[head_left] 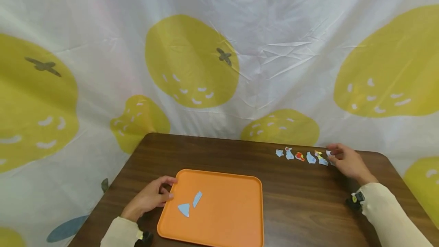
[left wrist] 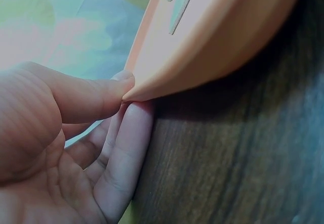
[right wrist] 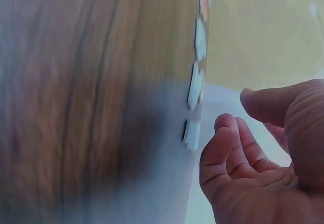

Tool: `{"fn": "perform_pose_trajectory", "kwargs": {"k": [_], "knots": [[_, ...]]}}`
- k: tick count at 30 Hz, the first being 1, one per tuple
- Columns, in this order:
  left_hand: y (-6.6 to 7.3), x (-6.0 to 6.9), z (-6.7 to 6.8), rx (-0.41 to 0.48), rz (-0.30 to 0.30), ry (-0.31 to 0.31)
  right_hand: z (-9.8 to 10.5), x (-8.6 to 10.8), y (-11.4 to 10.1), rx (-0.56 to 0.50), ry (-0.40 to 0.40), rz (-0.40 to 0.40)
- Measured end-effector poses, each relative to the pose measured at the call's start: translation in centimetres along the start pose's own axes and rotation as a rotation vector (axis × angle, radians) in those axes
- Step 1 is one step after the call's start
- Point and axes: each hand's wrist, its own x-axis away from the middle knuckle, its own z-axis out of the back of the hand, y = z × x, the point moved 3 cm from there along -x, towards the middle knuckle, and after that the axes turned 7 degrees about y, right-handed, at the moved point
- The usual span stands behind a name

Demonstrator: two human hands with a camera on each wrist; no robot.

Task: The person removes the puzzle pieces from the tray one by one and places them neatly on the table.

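Note:
My left hand (head_left: 151, 197) pinches the left rim of an orange tray (head_left: 226, 212), thumb above and fingers below in the left wrist view. On the tray lie a light-blue triangular piece (head_left: 184, 209) and a narrow light-blue strip (head_left: 197, 199). At the far right, my right hand (head_left: 350, 165) hovers by the end of a row of small irregular puzzle-like pieces (head_left: 311, 157). Its fingers bend loosely around nothing, and the right wrist view has them apart from the nearest piece (right wrist: 191, 135). That end piece is partly covered by the hand in the head view.
Along the back of the dark wooden table (head_left: 295, 197) runs the row, including a red-and-yellow piece (head_left: 300, 156) and a partly yellow one (head_left: 321, 158). Just behind the table edge hangs a white curtain (head_left: 274, 87) printed with yellow fruit.

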Motion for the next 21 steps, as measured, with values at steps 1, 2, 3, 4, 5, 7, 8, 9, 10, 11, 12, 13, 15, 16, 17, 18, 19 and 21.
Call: {"fn": "perform_pose_trajectory", "kwargs": {"k": [1, 2, 3, 4, 5, 7, 8, 9, 10, 11, 12, 13, 15, 16, 17, 18, 19, 21], "knots": [[-0.1, 0.0, 0.0, -0.001, -0.002, 0.001, -0.1, 0.0, -0.4, -0.008, 0.000, 0.001], [-0.2, -0.1, 0.0, -0.002, -0.002, 0.002, -0.2, 0.1, -0.7, -0.014, -0.001, 0.002], [-0.2, -0.1, 0.0, -0.002, -0.005, 0.003, -0.3, 0.1, -1.0, -0.019, 0.000, 0.004], [-0.3, -0.1, 0.0, -0.002, -0.008, 0.003, -0.4, 0.2, -1.3, -0.022, 0.000, 0.009], [-0.3, -0.1, 0.0, -0.002, -0.008, 0.003, -0.5, 0.2, -1.7, -0.025, 0.005, 0.014], [-0.3, -0.1, 0.0, 0.001, -0.007, 0.004, -0.7, 0.4, -2.3, -0.023, 0.014, 0.024], [-0.3, -0.1, 0.0, 0.000, -0.008, 0.003, -0.7, 0.4, -2.6, -0.025, 0.016, 0.030], [-0.3, -0.1, 0.0, 0.000, -0.010, 0.004, -0.8, 0.5, -2.9, -0.023, 0.022, 0.037], [-0.2, -0.1, 0.0, 0.001, -0.010, 0.002, -0.9, 0.5, -3.1, -0.024, 0.025, 0.045], [-0.2, -0.1, 0.0, 0.002, -0.009, 0.001, -1.0, 0.6, -3.4, -0.024, 0.029, 0.048], [-0.2, -0.1, 0.0, 0.002, -0.011, 0.001, -1.1, 0.6, -3.6, -0.023, 0.033, 0.052], [-0.1, -0.1, 0.0, 0.003, -0.009, -0.001, -1.2, 0.7, -3.8, -0.025, 0.036, 0.054], [-0.1, -0.1, -0.1, 0.004, -0.009, -0.004, -1.4, 0.7, -4.2, -0.032, 0.029, 0.045], [-0.1, 0.0, -0.1, 0.005, -0.007, -0.006, -1.6, 0.7, -4.4, -0.037, 0.023, 0.041], [-0.1, 0.0, -0.1, 0.003, -0.005, -0.005, -1.7, 0.7, -4.7, -0.040, 0.017, 0.034], [-0.1, 0.0, -0.1, 0.000, -0.004, -0.006, -1.9, 0.7, -5.0, -0.043, 0.012, 0.033], [-0.1, 0.0, 0.0, 0.000, -0.003, -0.006, -2.0, 0.7, -5.2, -0.044, 0.011, 0.033], [-0.1, -0.1, 0.0, 0.000, -0.004, -0.007, -2.3, 0.8, -5.8, -0.051, 0.015, 0.041]]}}
